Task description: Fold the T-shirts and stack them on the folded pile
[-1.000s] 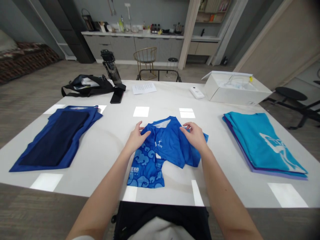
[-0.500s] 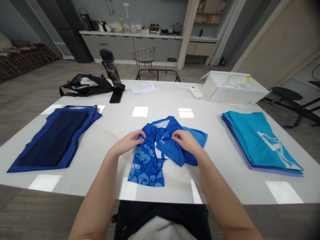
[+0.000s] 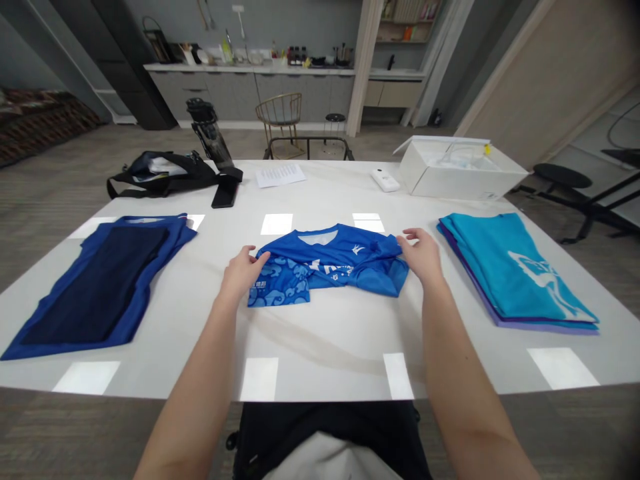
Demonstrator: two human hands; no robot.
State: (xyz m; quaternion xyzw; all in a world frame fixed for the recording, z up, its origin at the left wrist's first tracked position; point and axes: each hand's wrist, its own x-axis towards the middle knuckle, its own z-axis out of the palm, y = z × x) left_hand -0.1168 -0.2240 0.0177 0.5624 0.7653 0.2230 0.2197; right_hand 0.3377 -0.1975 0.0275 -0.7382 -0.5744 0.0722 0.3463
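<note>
A blue printed jersey (image 3: pixel 325 263) lies folded in a wide, low shape on the white table (image 3: pixel 320 347), its collar at the far side and a cloud pattern at its near left. My left hand (image 3: pixel 243 273) rests on the jersey's left end, and my right hand (image 3: pixel 423 255) touches its right end with the fingers spread. Neither hand shows a clear grip on the cloth. The bare tabletop lies in front of the jersey.
A folded navy-and-blue garment (image 3: pixel 95 287) lies at the left, and a stack of turquoise shirts (image 3: pixel 515 267) at the right. Along the far edge are a black bag (image 3: pixel 160 175), bottle (image 3: pixel 210 133), phone (image 3: pixel 225 193), paper sheet (image 3: pixel 280 175), white device (image 3: pixel 385 180) and white box (image 3: pixel 460 170).
The jersey has gone from a tall, loosely crossed shape to a wide, low fold. My hands have moved apart to its two ends, and the view has shifted slightly.
</note>
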